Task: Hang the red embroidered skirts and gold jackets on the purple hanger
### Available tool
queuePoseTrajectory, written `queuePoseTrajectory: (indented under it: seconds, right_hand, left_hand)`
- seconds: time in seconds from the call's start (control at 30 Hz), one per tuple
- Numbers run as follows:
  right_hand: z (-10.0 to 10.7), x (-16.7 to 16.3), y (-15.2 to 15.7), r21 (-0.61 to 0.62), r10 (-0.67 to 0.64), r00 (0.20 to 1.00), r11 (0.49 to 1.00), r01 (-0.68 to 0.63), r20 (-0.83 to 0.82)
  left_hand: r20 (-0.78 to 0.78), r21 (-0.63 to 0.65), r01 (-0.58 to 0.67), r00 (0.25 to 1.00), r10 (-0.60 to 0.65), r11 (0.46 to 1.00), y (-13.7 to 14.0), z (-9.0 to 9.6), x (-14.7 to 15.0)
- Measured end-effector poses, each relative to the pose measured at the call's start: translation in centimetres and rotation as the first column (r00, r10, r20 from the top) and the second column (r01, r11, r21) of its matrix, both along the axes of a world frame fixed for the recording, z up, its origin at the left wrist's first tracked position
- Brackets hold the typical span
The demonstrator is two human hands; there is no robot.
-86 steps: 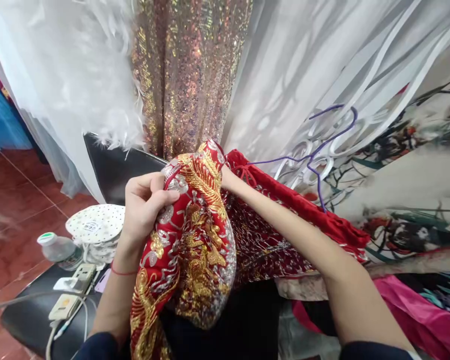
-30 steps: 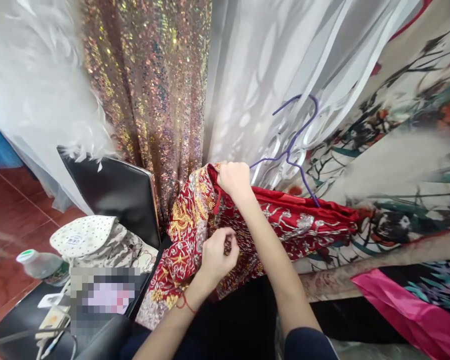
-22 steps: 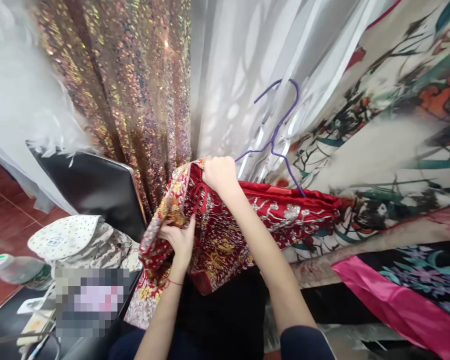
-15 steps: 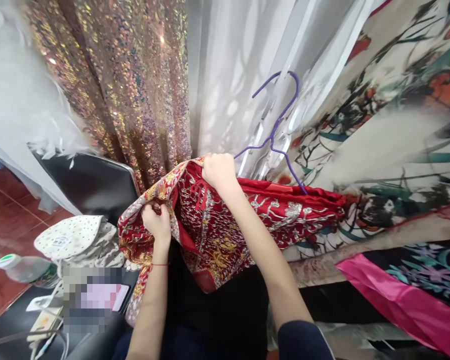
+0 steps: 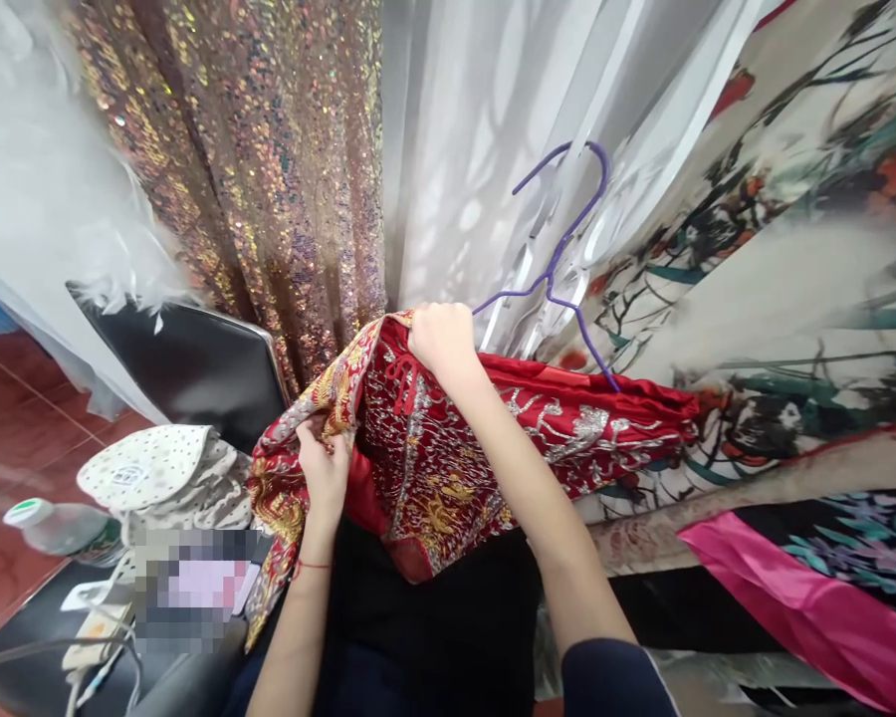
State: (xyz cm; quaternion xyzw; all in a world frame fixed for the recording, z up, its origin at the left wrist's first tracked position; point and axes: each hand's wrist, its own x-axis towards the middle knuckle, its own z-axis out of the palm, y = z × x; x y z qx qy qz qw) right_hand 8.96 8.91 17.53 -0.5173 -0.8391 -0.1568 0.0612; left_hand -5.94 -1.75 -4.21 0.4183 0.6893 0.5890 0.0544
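Observation:
A red garment (image 5: 448, 468) embroidered in gold and silver spreads across my lap, its red lining showing at the open front. My right hand (image 5: 442, 339) is closed on its upper edge, near a red knotted tie. Lower and to the left, my left hand (image 5: 324, 460) pinches the gold-patterned edge, with cloth bunched around the fingers. A purple hanger (image 5: 553, 269) rises behind the garment, hook up; one arm reaches down to the red cloth at right, and the other passes behind my right hand.
A black chair (image 5: 194, 368) stands at left. On a black seat sit a dotted cloth hat (image 5: 156, 473), a plastic bottle (image 5: 60, 528), a blurred-out phone and a power strip (image 5: 94, 632). Sequined fabric (image 5: 291, 159), white sheer cloth (image 5: 463, 149), floral fabric (image 5: 777, 279) and pink satin (image 5: 777, 597) surround me.
My left hand has shifted slightly right and its fingers have loosened a little on the cloth. My right hand keeps its hold. The whole view has drifted slightly.

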Motion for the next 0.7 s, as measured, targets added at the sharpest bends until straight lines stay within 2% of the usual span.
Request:
queuePoseTrajectory:
  seconds: [0.1, 0.17, 0.3, 0.37, 0.43, 0.47, 0.53, 0.6, 0.67, 0.7]
  right_hand:
    - [0.0, -0.5, 0.6, -0.006, -0.042, 0.999, 0.999, 0.042, -0.001]
    - [0.0, -0.6, 0.8, -0.012, -0.062, 0.998, 0.998, 0.062, -0.009]
    - [0.1, -0.6, 0.8, -0.010, -0.067, 0.997, 0.998, 0.067, -0.024]
    - [0.1, -0.5, 0.6, -0.007, -0.065, 0.998, 0.998, 0.065, -0.018]
    - [0.1, -0.5, 0.5, -0.005, -0.064, 0.998, 0.998, 0.064, -0.005]
    - [0.1, -0.4, 0.4, -0.004, -0.063, 0.998, 0.998, 0.063, 0.002]
    - [0.1, -0.3, 0.3, -0.005, -0.053, 0.999, 0.999, 0.053, 0.012]
    - [0.1, -0.2, 0.2, -0.009, -0.038, 0.999, 0.999, 0.038, 0.016]
    - [0.1, -0.2, 0.2, -0.011, -0.030, 0.999, 0.999, 0.030, 0.018]
    - [0.1, -0.1, 0.2, -0.011, -0.031, 0.999, 0.999, 0.032, 0.020]
  left_hand:
    - [0.072, -0.067, 0.133, 0.989, -0.128, 0.989, -1.5, 1.3, 0.7]
    - [0.088, -0.075, 0.171, 0.983, -0.164, 0.982, -2.0, 2.6, 1.8]
    - [0.034, -0.082, 0.113, 0.993, -0.110, 0.990, -1.9, 5.0, 4.5]
    - [-0.058, -0.197, 0.067, 0.995, -0.080, 0.978, -1.3, 5.4, 5.5]
    - [-0.117, -0.305, 0.080, 0.986, -0.121, 0.949, -0.3, 4.9, 5.9]
    - [-0.126, -0.313, 0.100, 0.981, -0.146, 0.944, 0.2, 4.4, 5.8]
    - [-0.115, -0.226, 0.112, 0.983, -0.141, 0.968, 1.2, 3.3, 4.7]
    - [-0.068, -0.110, 0.077, 0.994, -0.084, 0.991, 2.2, 2.8, 3.0]
    - [-0.030, -0.065, 0.103, 0.994, -0.105, 0.993, 2.9, 3.7, 1.1]
    - [-0.044, -0.047, 0.141, 0.989, -0.143, 0.989, 3.1, 4.8, 0.4]
